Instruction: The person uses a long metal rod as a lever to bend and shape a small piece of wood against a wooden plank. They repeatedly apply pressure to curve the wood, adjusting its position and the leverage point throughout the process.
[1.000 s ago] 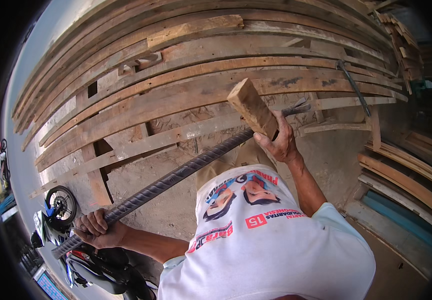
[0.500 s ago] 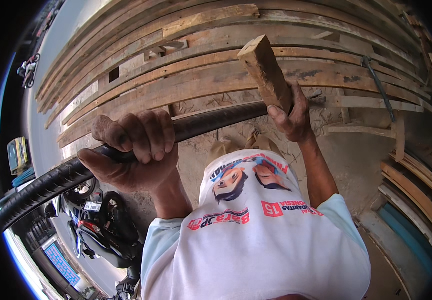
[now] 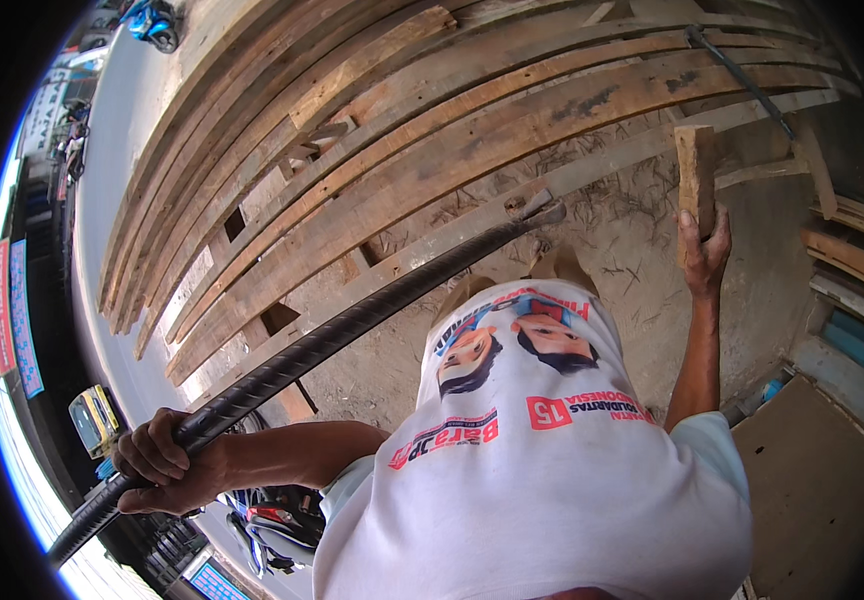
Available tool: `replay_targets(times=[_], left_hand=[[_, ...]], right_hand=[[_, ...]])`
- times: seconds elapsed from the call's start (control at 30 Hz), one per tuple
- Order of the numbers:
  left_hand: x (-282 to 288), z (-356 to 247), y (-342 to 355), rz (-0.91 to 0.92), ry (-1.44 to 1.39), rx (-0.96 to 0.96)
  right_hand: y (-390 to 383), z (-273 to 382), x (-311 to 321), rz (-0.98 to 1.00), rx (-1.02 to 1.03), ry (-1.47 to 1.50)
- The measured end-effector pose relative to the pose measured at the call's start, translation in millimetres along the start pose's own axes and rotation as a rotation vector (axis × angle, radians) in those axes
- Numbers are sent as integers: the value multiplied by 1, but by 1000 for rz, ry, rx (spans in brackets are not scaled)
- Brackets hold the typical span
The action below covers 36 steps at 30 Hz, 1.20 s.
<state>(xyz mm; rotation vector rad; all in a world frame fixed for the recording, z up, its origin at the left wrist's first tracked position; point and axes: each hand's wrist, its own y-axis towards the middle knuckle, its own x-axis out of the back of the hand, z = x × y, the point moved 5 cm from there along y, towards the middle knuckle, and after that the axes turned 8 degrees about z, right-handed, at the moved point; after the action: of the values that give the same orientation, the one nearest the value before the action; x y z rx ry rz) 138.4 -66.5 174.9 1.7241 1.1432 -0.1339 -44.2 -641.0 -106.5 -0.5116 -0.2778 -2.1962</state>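
My left hand [image 3: 174, 465] is closed around a long, dark ribbed pry bar [image 3: 352, 325] near its lower left end. The bar slants up to the right, and its forked claw tip [image 3: 540, 208] is above the ground in front of my feet. No other hand touches it. Out to the right, my right hand [image 3: 705, 250] grips the lower end of a short rough wooden block [image 3: 695, 168], held upright with fingers and thumb around it. The block is apart from the bar.
Long wooden planks [image 3: 472, 165] lie side by side ahead, with gaps between them. A thin grey-blue bar [image 3: 742, 82] rests across their right end. Boards [image 3: 857, 262] are stacked at far right. Parked motorcycles [image 3: 277, 525] and a road [image 3: 117, 230] are on the left.
My right hand has moved right with the wooden block, away from the bar. My left hand has shifted down and left with the bar, which now tilts more steeply. My view has turned.
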Motion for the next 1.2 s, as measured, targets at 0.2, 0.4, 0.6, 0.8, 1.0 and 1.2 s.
replay_targets(times=[0.2,0.4,0.6,0.8,1.0,1.2], left_hand=[[33,-19,8,59,48,16],[62,4,15,78,58,48],[70,14,28,180,-76,54],[59,7,43,261,-196,47],[53,7,52,190,-146,58],[50,13,52,195,-89,54]], right_hand=[[-56,-6,-93,62,-100,69],[-88,20,-142,44,-87,110],[-130,14,-145,74,-196,-41],[-172,-18,-157,194,-440,-141],[-177,-37,-173,250,-368,-326],[-151,-9,-177,552,-407,-416]])
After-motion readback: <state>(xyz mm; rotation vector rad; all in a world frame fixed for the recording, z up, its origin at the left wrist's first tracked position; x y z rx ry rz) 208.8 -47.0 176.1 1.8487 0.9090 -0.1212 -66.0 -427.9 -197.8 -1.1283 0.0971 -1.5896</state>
